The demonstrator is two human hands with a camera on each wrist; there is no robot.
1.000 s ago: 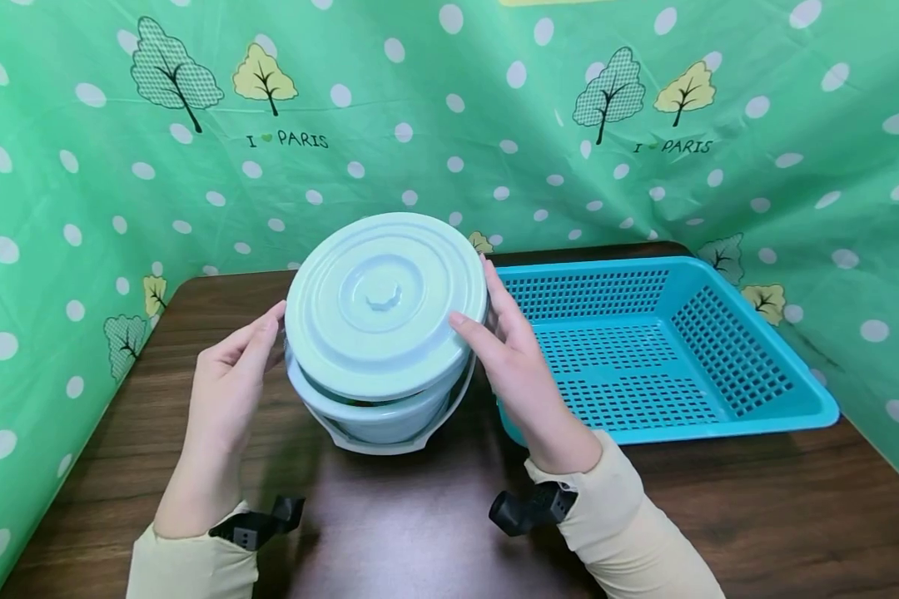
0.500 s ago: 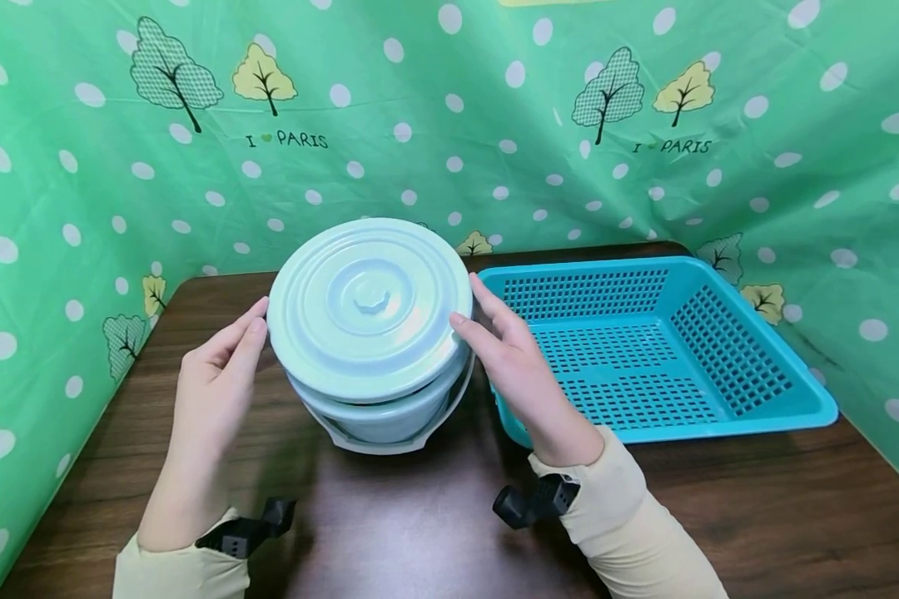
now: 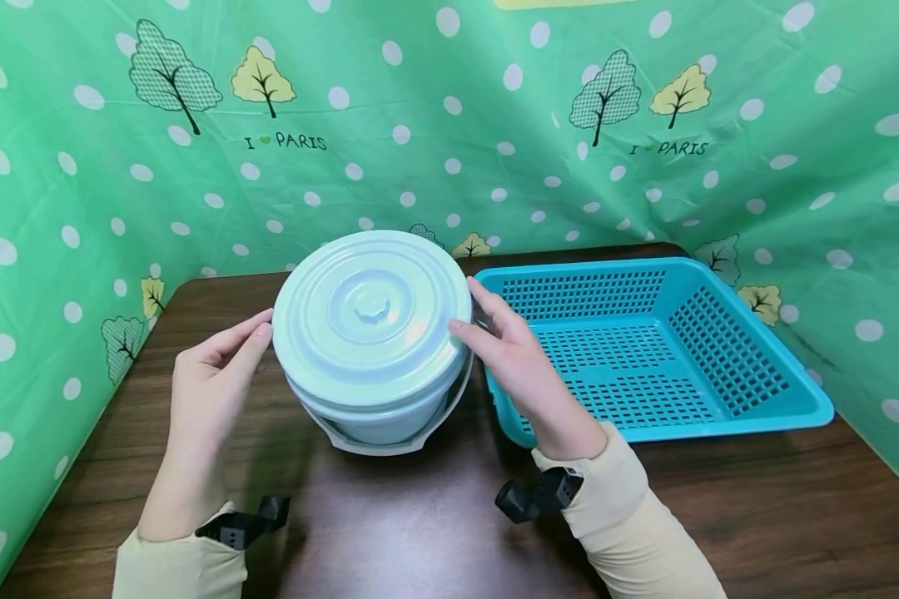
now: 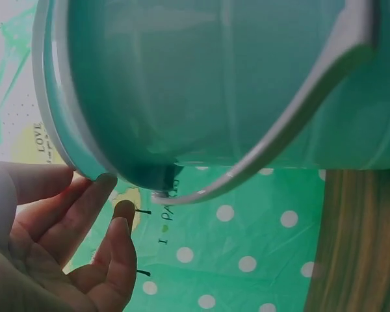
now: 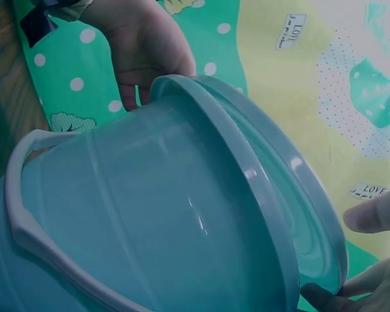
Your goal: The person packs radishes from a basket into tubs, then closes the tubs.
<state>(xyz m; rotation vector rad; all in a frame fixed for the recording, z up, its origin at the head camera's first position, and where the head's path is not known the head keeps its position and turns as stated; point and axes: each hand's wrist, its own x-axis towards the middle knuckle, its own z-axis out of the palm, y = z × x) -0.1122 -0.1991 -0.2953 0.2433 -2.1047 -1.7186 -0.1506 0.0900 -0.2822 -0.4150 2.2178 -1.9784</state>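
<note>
A round light-blue lid (image 3: pixel 374 366) with ridged rings and a small centre knob lies over the mouth of a light-blue bucket (image 3: pixel 389 428). My left hand (image 3: pixel 210 383) pinches the lid's left edge between thumb and fingertips. At the opposite edge my right hand (image 3: pixel 520 362) holds the lid, thumb on top and fingers at the rim. In the right wrist view the lid (image 5: pixel 305 175) stands slightly apart from the bucket's rim on that side; in the left wrist view it is close to the rim. The bucket's pale handle (image 3: pixel 378 450) hangs down in front. Its inside is hidden.
To the right, a blue perforated plastic basket (image 3: pixel 637 345) stands on the dark wooden table (image 3: pixel 389 532), its left end near my right hand. A green dotted cloth (image 3: pixel 449 108) hangs behind and at both sides.
The lid has shifted left, then come down onto the bucket, and the dark gap at the front has closed. Both hands have moved with it, still at its edges.
</note>
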